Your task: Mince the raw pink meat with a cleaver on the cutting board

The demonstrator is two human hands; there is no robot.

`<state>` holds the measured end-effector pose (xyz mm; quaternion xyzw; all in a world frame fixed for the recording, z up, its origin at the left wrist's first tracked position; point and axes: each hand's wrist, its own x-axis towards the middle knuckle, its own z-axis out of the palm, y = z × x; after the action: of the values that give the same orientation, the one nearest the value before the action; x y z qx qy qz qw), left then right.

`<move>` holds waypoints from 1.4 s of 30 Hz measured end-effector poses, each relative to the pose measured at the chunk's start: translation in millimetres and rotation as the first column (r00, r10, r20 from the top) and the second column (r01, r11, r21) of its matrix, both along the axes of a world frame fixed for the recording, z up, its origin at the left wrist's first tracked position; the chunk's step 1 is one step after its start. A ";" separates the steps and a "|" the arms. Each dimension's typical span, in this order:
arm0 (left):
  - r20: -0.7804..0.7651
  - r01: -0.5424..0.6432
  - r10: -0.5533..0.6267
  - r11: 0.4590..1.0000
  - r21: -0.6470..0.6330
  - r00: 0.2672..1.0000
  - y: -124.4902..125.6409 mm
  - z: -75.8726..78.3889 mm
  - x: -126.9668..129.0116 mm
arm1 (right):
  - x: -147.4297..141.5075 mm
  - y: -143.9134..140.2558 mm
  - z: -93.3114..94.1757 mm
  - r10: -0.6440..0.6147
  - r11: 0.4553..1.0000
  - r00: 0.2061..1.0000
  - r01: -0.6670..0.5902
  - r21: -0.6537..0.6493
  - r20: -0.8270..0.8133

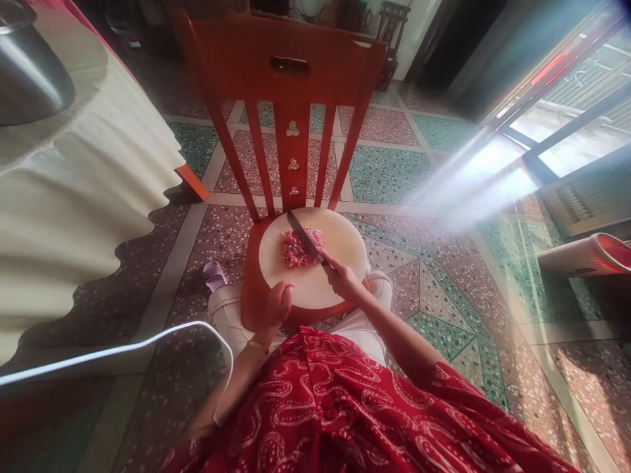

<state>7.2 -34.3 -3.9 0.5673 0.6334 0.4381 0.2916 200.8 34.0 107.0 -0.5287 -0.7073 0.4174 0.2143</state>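
Nearest is the person's red patterned garment (345, 407), which carries a pale paisley print and no lettering; no brand, label or writing can be read anywhere in view; a white cable (148, 341) curves across the floor at the left. The left hand (277, 305) rests with fingers curled on the near rim of the round white cutting board (345, 243), steadying it, with a gold bangle (257, 346) at the wrist; the right hand (340, 276) is closed around the handle of a knife (305, 240), whose blade lies slanted across a heap of pink minced meat (298, 249); the meat sits near the middle of the board, and the board lies on the seat of a red wooden chair (290, 66). To the left hangs a cream ruffled tablecloth (73, 197), and on that table stands a steel bowl (29, 72), its contents not visible; at the right edge lies a red-and-white cylindrical container (586, 256) on its side, its inside not shown.
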 end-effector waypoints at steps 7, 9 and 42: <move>-0.028 -0.009 0.008 1.000 -0.017 1.000 4.1 -8.7 -3.8 | -6.5 -1.2 -6.3 -0.054 0.978 0.998 0.062 0.198 -0.045; -0.019 -0.010 0.010 1.000 -0.011 1.000 4.3 -9.5 -3.5 | -5.6 -2.6 -9.2 -0.042 0.998 0.997 0.039 0.052 0.065; -0.013 -0.041 0.041 0.999 -0.019 0.999 5.2 -14.0 -3.3 | -18.3 -2.3 3.8 -0.016 0.980 0.994 0.038 0.196 -0.111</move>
<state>3.9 -29.1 -17.9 0.5540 0.6509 0.4343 0.2841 182.5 31.6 110.8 -0.4907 -0.7253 0.3703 0.3098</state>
